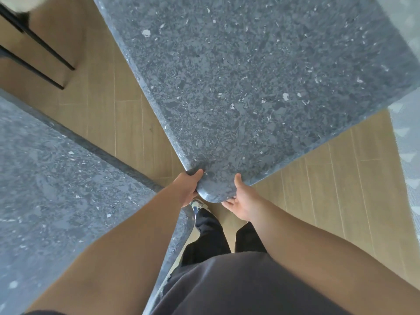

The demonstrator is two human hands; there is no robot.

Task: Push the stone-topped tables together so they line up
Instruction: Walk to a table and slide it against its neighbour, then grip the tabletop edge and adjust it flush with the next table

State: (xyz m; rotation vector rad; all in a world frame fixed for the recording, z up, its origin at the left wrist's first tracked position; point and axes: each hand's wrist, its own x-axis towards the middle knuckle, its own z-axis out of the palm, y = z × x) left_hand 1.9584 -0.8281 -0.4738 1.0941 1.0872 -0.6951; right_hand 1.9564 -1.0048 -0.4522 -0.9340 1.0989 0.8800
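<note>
The near counter (56, 189) lies at lower left, its long edge running from the left side down toward the person's legs. Both hands are at the rounded corner of the far counter (250, 76), the one that evidently has to move. The left hand (187, 188) grips that corner from the left, thumb on top and fingers curled under the edge. The right hand (242, 201) is released: palm and straight fingers cup the corner's right side, thumb resting on the stone. Holding the corner from both sides probably serves to swing it, since the two tops sit at an angle and do not line up.

A wedge of wooden floor (127, 123) separates the counters, narrow at the hands and widening away, so the far counter's left edge must turn in to close it. There is open floor on the right. Black chair legs (36, 55) stand at upper left, beyond the gap, and a pale rug (406, 137) lies along the right.
</note>
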